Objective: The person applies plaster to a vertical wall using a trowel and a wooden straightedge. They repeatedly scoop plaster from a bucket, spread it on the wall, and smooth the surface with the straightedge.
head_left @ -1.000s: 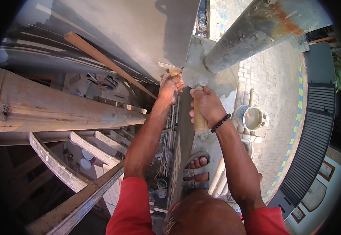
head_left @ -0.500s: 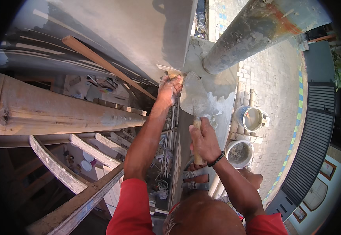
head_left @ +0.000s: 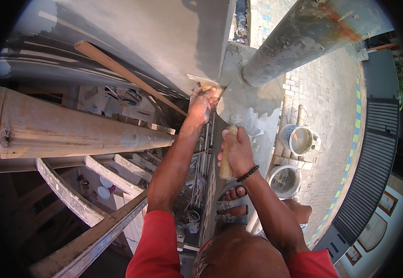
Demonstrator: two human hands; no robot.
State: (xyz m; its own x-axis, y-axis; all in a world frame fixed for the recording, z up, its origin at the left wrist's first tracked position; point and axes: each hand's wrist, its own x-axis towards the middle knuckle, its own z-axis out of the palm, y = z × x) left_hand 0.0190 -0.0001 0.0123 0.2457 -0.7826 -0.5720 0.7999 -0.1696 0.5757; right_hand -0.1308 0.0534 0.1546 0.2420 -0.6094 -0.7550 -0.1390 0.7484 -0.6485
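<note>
My right hand (head_left: pixel 238 150) is wrapped round the wooden handle of a trowel (head_left: pixel 226 163). The trowel's grey blade points away from me over the concrete ledge (head_left: pixel 264 132), and its outline blends with the wet mortar (head_left: pixel 268 101) there. Closed on a small flat piece of wood (head_left: pixel 214 88), my left hand (head_left: pixel 201 104) keeps it at the lower corner of the plastered wall (head_left: pixel 169 39), just left of the blade. Fingers and thumb pinch the wood's near side.
A thick grey pipe (head_left: pixel 299 41) rises beyond the ledge. Two buckets, one with murky liquid (head_left: pixel 299 139) and one with grey mortar (head_left: pixel 285 180), stand at right. A bamboo pole (head_left: pixel 81 127), timber strip (head_left: pixel 127 76) and wooden frame (head_left: pixel 95 231) border the drop at left.
My right hand has tilted the trowel, its handle end swinging left, and the blade has shifted slightly over the mortar. My left hand still grips the wood at the wall corner.
</note>
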